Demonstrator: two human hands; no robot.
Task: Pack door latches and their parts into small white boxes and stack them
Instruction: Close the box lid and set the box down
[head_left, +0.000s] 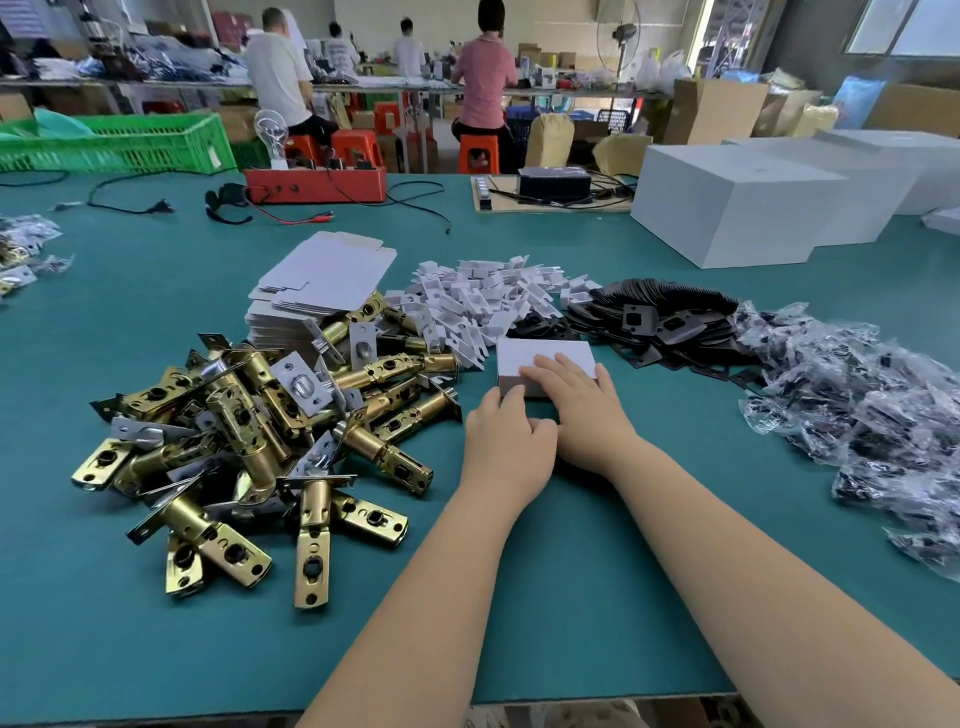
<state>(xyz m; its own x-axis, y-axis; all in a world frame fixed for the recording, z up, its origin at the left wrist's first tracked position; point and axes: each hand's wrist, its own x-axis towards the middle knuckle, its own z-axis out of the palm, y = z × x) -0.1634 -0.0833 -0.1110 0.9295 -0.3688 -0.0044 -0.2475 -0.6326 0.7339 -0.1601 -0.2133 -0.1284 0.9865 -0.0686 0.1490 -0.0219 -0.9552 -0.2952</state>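
1. We had a small closed white cardboard box (545, 364) on the teal table mat (156, 649), just in front of the heap of white folded card inserts (483, 296) and between the pile of brass-coloured metal door latches (249, 431) and the spread of flat black metal strike plates (660, 322).
2. Our right hand (576, 410) lay over the box's near right part, its fingers fairly straight and pressing flat on the lid rather than wrapping it.
3. Our left hand (506, 431) sat at the box's near left corner, fingers curled against the near edge; whether they truly pinched the card we could not tell.
4. We judged the box stiff enough to lift yet thin-walled, easily dented, and weighted unevenly if a latch lay inside, though its contents were hidden.
5. We thought it best taken by the two short ends, thumbs low, so the flaps stayed shut.
6. A stack of flat unfolded white box blanks (322, 280) stood behind the latches, and crinkled clear bags of small dark parts (857, 405) lay to the right.
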